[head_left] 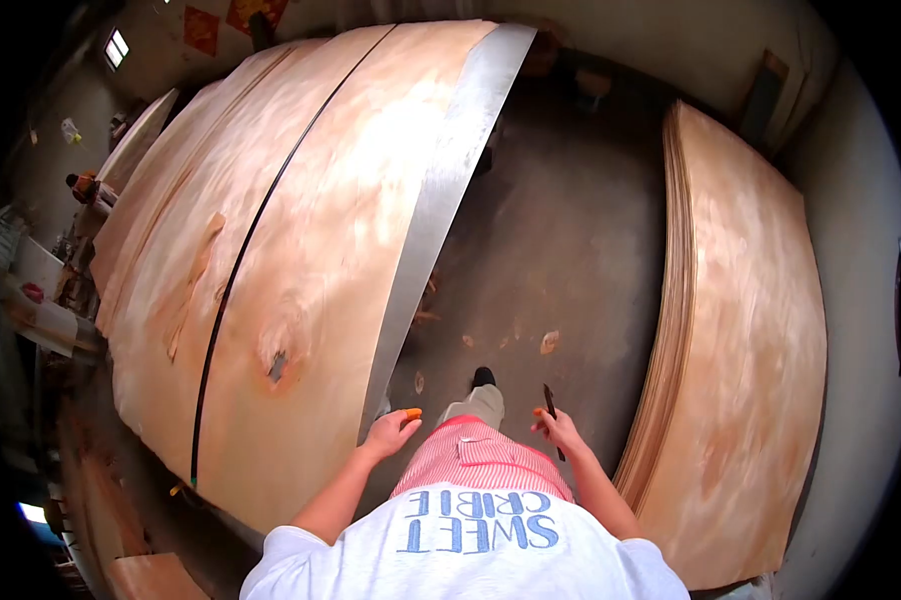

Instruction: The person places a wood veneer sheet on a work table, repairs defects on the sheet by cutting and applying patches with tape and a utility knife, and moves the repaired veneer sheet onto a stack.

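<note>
My left hand [391, 434] hangs beside the near right edge of a large wood veneer sheet [301, 200]. It holds nothing, its fingers are loosely apart, and an orange cover sits on one finger. In my right hand [560, 430] is a slim dark knife [550, 402], pointing forward. Orange also shows on a fingertip of that hand. A long black strip [262, 205] runs lengthwise over the veneer. Along the sheet's right side lies a grey metal edge [433, 215]. Near the front, the veneer has a knot with a dark hole [278, 366].
A thick stack of veneer sheets [746, 330] stands to my right. Between it and the table runs a dark floor aisle [561, 240] with a few wood scraps [550, 342]. Another person [91, 190] is at the far left. A pale wall [866, 200] bounds the right side.
</note>
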`<action>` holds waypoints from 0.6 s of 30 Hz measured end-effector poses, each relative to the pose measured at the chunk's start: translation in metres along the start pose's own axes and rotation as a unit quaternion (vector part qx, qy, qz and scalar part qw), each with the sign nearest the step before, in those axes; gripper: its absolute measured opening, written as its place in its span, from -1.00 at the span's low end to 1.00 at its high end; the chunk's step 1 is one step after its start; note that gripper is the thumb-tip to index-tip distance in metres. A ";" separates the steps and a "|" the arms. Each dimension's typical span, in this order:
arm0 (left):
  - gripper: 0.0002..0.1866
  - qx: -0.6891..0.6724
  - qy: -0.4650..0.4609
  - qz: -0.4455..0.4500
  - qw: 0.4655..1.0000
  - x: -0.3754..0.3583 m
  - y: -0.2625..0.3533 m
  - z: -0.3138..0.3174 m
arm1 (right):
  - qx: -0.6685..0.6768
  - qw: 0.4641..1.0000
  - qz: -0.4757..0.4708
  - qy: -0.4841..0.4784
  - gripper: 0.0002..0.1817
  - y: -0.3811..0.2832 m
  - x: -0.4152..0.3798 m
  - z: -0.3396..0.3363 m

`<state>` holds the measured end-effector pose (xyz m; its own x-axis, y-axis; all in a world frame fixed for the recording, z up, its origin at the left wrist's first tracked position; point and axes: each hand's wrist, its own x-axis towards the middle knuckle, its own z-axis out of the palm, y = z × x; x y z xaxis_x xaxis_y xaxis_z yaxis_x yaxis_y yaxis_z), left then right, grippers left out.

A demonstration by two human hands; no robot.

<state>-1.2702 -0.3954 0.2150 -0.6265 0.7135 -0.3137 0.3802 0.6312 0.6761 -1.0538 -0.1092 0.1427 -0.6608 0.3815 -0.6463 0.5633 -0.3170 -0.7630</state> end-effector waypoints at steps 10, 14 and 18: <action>-0.64 -0.042 -0.077 0.025 0.996 0.271 0.060 -0.040 | -0.151 0.982 0.037 0.106 -0.69 -0.102 0.108 -0.098; -0.64 -0.009 -0.074 0.043 0.996 0.336 0.076 -0.066 | -0.214 0.967 -0.012 0.137 -0.70 -0.150 0.169 -0.111; -0.65 -0.090 -0.049 0.019 0.995 0.385 0.057 -0.076 | -0.228 0.966 -0.041 0.115 -0.68 -0.215 0.236 -0.107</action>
<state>-1.5414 -0.1080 0.1828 -0.5420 0.7669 -0.3436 0.2685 0.5455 0.7939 -1.2780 0.1417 0.1551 -0.6147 0.5878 -0.5259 0.7079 0.1170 -0.6966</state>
